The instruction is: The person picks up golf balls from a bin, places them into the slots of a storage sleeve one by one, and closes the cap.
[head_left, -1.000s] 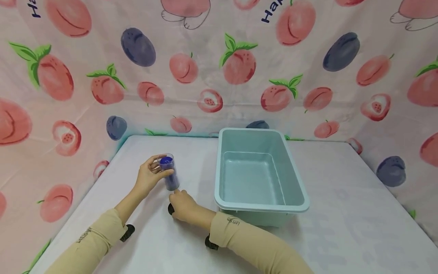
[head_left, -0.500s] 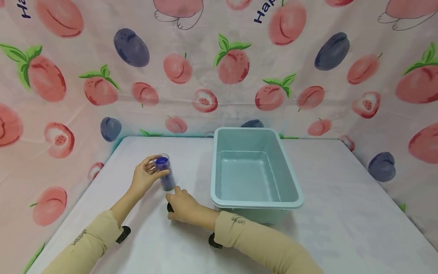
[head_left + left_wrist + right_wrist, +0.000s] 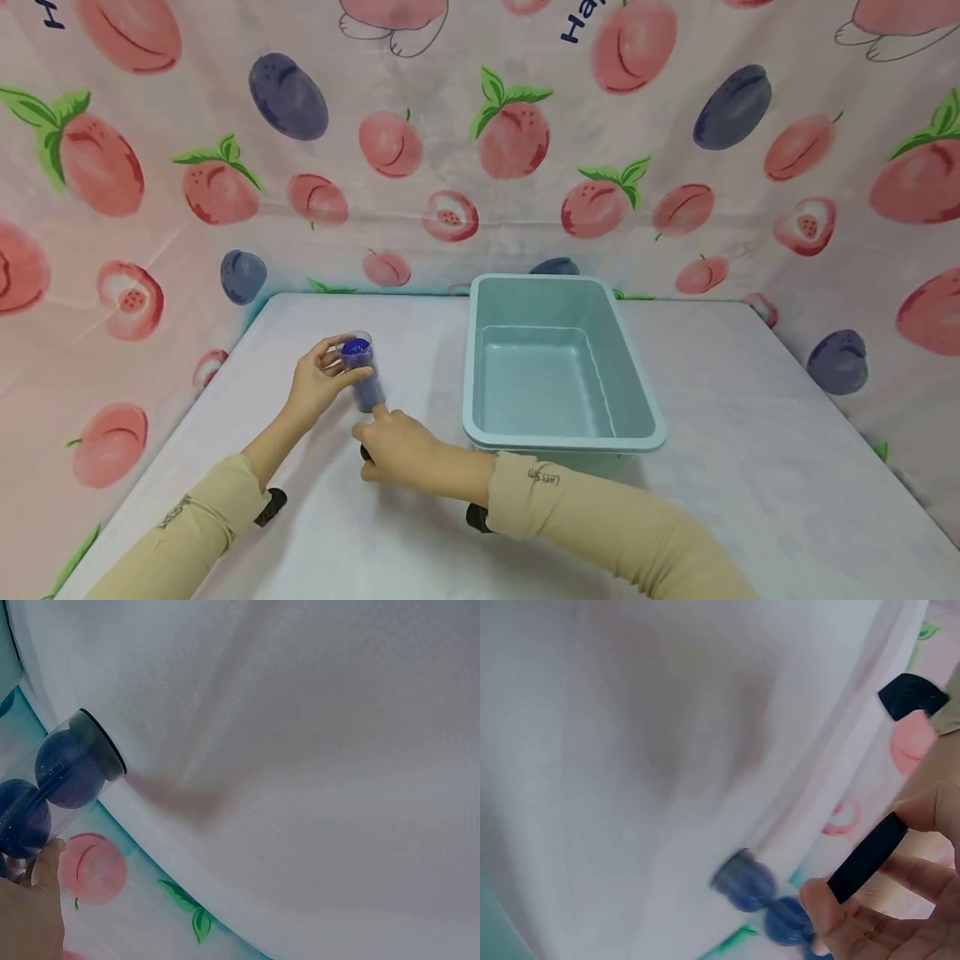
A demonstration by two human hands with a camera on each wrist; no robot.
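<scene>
In the head view my left hand (image 3: pixel 313 385) grips a clear plastic tube (image 3: pixel 369 393) near its rim, fingers behind and thumb in front. A dark blue ball (image 3: pixel 356 346) shows at the tube's mouth. In the left wrist view several blue balls (image 3: pixel 69 769) are stacked inside, above a dark band at the base. My right hand (image 3: pixel 401 450) is just below and right of the tube's base. Between its thumb and fingers it pinches a flat black disc-shaped lid (image 3: pixel 868 857), mostly hidden behind the hand in the head view.
A pale blue-green plastic bin (image 3: pixel 657 433) stands to the right of both hands on the white-covered table (image 3: pixel 750 467). Its inside is visible down to the floor. A fruit-printed cloth (image 3: pixel 450 150) hangs behind and at the sides.
My right hand has shifted slightly left and turned, so less of the black lid shows. The left hand keeps its grip on the tube. The head view has shifted a little.
</scene>
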